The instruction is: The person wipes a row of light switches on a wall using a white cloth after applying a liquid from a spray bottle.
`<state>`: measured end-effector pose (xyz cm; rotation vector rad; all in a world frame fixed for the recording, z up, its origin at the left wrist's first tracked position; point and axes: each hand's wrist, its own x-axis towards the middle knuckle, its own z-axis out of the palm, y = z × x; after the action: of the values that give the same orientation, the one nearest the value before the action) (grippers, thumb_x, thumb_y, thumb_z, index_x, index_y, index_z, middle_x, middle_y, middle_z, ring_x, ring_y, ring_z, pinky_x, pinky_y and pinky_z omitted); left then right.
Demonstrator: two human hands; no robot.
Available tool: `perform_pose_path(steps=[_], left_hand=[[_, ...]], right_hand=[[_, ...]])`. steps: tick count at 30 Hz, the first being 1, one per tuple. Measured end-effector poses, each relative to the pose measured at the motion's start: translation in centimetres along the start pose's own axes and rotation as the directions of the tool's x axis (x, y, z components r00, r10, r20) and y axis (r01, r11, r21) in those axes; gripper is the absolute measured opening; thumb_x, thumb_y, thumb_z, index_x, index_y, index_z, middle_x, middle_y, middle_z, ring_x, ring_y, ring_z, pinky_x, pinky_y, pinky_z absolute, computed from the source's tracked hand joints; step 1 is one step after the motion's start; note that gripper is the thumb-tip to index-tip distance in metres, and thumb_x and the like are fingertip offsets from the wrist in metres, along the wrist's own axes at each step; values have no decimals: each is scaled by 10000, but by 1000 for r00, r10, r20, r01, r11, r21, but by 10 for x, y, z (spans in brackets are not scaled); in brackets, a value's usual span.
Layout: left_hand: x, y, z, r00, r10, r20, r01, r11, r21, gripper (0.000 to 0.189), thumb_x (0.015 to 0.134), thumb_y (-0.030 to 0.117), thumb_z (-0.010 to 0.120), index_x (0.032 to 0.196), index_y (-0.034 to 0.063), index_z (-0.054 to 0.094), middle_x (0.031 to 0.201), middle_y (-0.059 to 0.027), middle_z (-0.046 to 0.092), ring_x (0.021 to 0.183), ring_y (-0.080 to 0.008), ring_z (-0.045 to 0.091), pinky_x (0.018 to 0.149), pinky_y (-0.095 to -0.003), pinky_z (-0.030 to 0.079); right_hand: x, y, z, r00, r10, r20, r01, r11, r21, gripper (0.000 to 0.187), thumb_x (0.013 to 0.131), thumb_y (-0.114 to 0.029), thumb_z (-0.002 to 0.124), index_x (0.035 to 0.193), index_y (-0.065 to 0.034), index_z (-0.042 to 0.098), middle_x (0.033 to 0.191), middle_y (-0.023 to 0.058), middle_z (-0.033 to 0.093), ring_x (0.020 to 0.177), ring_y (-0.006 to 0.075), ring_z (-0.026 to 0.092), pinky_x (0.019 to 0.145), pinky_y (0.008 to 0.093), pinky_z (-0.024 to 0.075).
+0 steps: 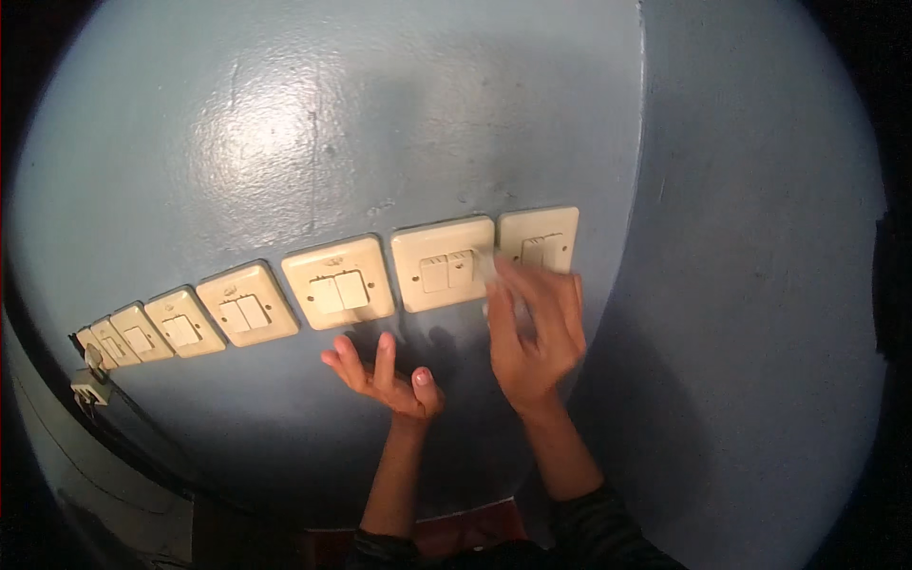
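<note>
My right hand [534, 335] pinches a small whitish piece [486, 265], perhaps tissue or cloth, blurred and mostly hidden by the fingers. It is at the right side of a cream double light-switch plate [410, 246] on the wall. The rightmost switch plate [538, 221] is partly covered by the same hand. My left hand [395, 381] is held palm up with fingers apart and nothing in it. Just above its fingertips is another double switch plate [338, 285], which has a dark smudge over its rockers.
More switch plates [246, 303] run in a row leftwards along the glossy blue wall [427, 128]. At the far left are a plug [92, 355], a socket block [90, 390] and dark cables [142, 413]. A wall corner [638, 142] stands at right. Something red [470, 527] shows low down.
</note>
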<state>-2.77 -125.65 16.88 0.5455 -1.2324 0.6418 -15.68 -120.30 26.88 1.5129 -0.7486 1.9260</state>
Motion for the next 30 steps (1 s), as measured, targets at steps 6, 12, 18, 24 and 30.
perform_pose_path(steps=[6,12,18,24,30], left_hand=[[11,12,4,985,68,160,-106,964,246,498,1014,355,351,1175,50,710,1549,-351,169,1481,-437,72,1174,-597,2],[10,12,3,983,38,179,-84,962,260,491,1018,357,346,1177,76,716,1558,-344,160,1483,-433,68,1173,-591,-9],[0,4,1,989,-82,123,66,989,131,449,977,352,453,1267,50,613,1540,-323,235,1482,-443,30,1188,-544,7],[2,-1,6,991,-104,-81,85,974,-208,429,976,344,460,1272,35,427,1554,-270,181,1491,-413,48,1204,-550,121],[0,-1,7,996,-63,-70,49,983,-179,418,989,323,429,1298,42,440,1552,-268,173,1487,-424,59,1194,-600,15]], right_hand=[[-30,4,6,999,45,-18,-45,999,-7,271,745,104,723,997,5,708,846,80,628,727,214,584,619,322,481],[-12,6,11,996,45,-81,-44,999,7,279,740,114,716,997,6,708,842,80,625,729,205,584,614,321,476],[-45,9,6,997,77,-13,-77,997,8,303,733,128,703,1007,-1,700,872,97,623,745,231,587,634,340,484],[-45,-14,36,995,-63,82,44,976,214,322,802,-105,641,1074,66,654,899,157,598,786,296,590,693,390,495],[-52,2,15,991,119,-61,-119,993,13,295,760,100,675,1040,9,686,910,138,620,780,269,599,664,354,498]])
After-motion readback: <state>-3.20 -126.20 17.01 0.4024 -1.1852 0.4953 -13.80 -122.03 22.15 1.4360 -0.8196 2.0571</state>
